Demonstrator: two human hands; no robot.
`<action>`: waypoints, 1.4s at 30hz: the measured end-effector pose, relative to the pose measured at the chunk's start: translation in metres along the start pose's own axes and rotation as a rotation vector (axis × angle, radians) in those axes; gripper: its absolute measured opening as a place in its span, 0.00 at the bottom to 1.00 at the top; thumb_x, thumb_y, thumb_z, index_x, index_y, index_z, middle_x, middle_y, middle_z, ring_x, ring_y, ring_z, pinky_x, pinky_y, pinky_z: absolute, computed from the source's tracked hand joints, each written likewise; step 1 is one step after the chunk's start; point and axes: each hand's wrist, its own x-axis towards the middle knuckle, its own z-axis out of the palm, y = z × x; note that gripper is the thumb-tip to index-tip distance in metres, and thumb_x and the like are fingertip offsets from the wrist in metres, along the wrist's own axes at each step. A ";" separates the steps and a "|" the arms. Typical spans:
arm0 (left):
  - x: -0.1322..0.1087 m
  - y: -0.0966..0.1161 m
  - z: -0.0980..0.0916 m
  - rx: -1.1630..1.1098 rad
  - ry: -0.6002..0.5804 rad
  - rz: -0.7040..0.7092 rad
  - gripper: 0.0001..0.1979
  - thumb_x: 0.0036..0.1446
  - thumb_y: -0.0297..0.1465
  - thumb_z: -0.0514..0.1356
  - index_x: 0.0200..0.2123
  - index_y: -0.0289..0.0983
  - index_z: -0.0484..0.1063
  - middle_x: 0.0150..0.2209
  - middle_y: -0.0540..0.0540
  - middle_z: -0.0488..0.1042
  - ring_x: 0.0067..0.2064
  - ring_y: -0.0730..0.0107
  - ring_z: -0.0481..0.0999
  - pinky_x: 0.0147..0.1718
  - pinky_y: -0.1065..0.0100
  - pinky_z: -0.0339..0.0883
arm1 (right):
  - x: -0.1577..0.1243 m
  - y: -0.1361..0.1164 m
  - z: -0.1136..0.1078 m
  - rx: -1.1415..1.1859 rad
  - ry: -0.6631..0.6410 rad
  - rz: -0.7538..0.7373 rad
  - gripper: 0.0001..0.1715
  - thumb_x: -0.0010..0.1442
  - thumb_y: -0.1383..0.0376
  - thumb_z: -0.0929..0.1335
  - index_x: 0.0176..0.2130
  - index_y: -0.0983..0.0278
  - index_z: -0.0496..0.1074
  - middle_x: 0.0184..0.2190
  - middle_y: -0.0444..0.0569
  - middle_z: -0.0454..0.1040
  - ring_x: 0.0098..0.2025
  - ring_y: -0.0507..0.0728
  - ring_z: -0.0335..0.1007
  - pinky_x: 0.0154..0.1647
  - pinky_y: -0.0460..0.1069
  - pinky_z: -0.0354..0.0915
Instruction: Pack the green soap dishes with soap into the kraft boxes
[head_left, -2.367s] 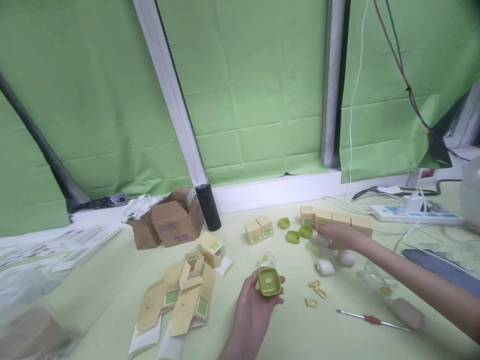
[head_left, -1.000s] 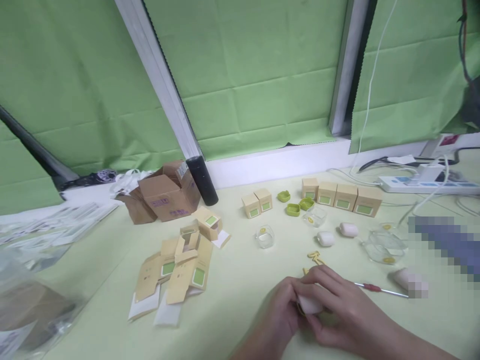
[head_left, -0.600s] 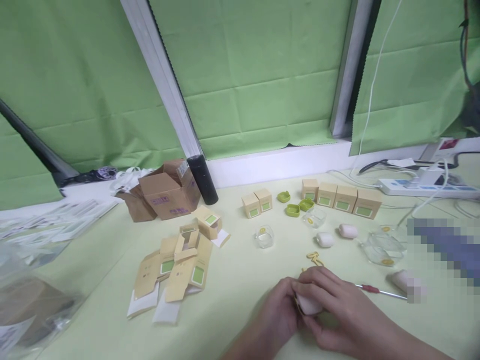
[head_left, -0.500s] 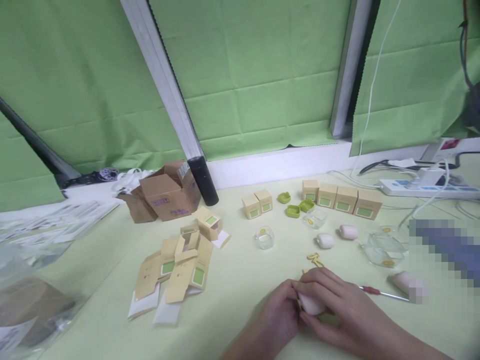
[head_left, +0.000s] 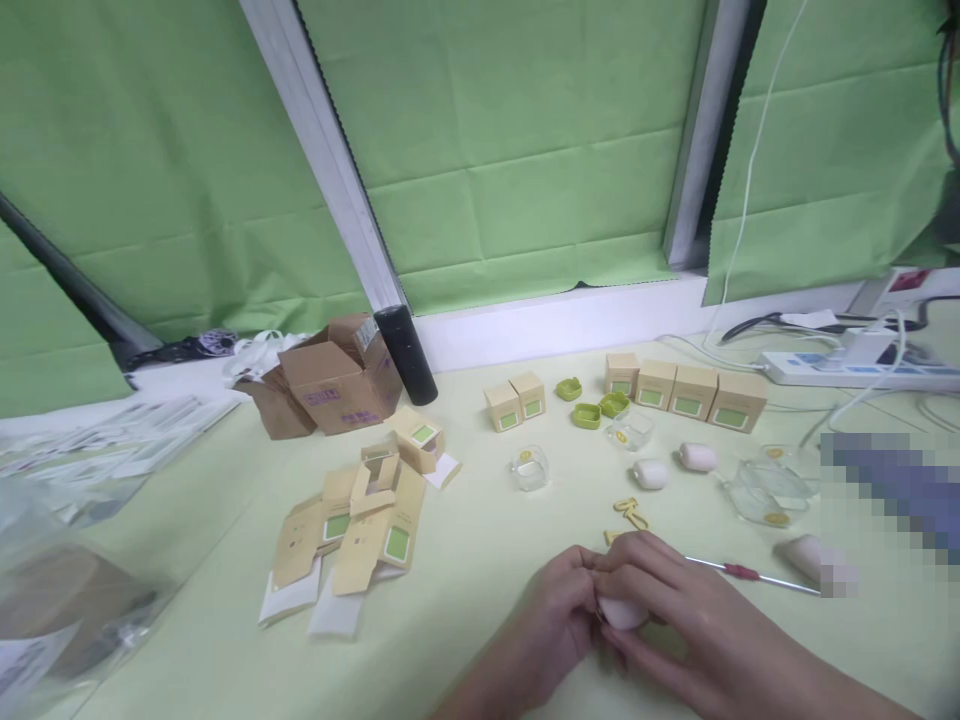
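Close together, low over the pale tabletop [head_left: 435,640], the person's hands meet around a white rounded piece [head_left: 621,612]. The left hand [head_left: 551,625] has its fingers pinched in at the piece's left end, and the right hand [head_left: 675,620] curls over its top and right side, thumb below. What lies between the fingertips at that left end is too covered to tell.

Just beyond the right knuckles lie yellow clips [head_left: 631,513], with 1 more partly hidden by the hand. A thin metal rod with a red middle [head_left: 742,572] lies to the right, near a larger pale piece [head_left: 808,558] whose end is blurred. Farther back sit 2 smaller pale pieces [head_left: 650,474], side by side but apart, and clear cases [head_left: 530,468] spread from the middle to the right.

Behind these are 3 green trays [head_left: 586,416], between a group of 2 small closed boxes [head_left: 514,401] and a row of 4 boxes [head_left: 691,391]. Well to the left, unfolded cartons [head_left: 367,540] overlap in front of a brown cardboard box [head_left: 337,390] and a black cylinder [head_left: 406,355].
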 end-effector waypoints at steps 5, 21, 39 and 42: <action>0.000 0.002 0.001 0.006 -0.073 -0.001 0.07 0.44 0.26 0.53 0.31 0.33 0.67 0.27 0.47 0.69 0.26 0.71 0.69 0.23 0.70 0.62 | -0.003 0.012 0.008 0.014 0.040 -0.029 0.13 0.61 0.67 0.64 0.47 0.59 0.65 0.42 0.51 0.71 0.45 0.60 0.66 0.41 0.54 0.69; -0.001 -0.007 -0.004 0.457 0.138 0.054 0.22 0.47 0.49 0.59 0.34 0.37 0.62 0.18 0.58 0.62 0.14 0.85 0.56 0.10 0.79 0.48 | -0.001 0.015 0.005 0.075 0.245 0.016 0.16 0.46 0.78 0.64 0.33 0.60 0.63 0.32 0.45 0.71 0.35 0.55 0.69 0.33 0.49 0.68; 0.001 -0.007 0.003 0.395 0.179 0.070 0.22 0.47 0.50 0.59 0.35 0.38 0.62 0.18 0.59 0.59 0.15 0.86 0.51 0.13 0.78 0.43 | 0.001 0.014 0.013 0.136 0.337 0.010 0.16 0.46 0.79 0.63 0.32 0.59 0.61 0.31 0.45 0.69 0.33 0.54 0.69 0.32 0.49 0.67; 0.002 -0.008 0.001 0.383 0.187 0.069 0.23 0.47 0.49 0.59 0.36 0.37 0.62 0.19 0.58 0.61 0.15 0.86 0.53 0.14 0.78 0.45 | 0.001 0.012 0.009 0.168 0.298 0.043 0.20 0.46 0.78 0.64 0.37 0.59 0.62 0.34 0.45 0.70 0.37 0.56 0.70 0.36 0.49 0.68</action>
